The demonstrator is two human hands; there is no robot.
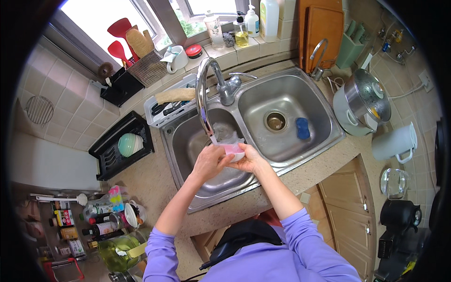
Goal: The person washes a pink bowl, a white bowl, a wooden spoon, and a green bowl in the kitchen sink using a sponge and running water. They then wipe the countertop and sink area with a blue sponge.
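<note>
Over the left basin [186,148] of a double stainless steel sink, a small bowl [236,155], pink inside and white outside, is held tilted under the running kitchen tap [201,95]. Water splashes up from it. My right hand [251,159] grips the bowl's right side, fingers beneath and thumb at the rim. Against the left side lies my left hand [208,160], its thumb along the outer wall; its fingertips are hidden at the rim. In the right basin [260,95], a blue sponge [303,128] rests to the right of the drain [275,121].
A black dish rack [121,165] with stacked bowls [130,145] stands to the left. Behind the left basin sits a utensil tray [153,116] with a loofah [175,95]. At right are a white pot [348,109] and a pitcher [393,143]. Bottles [105,228] crowd the lower left.
</note>
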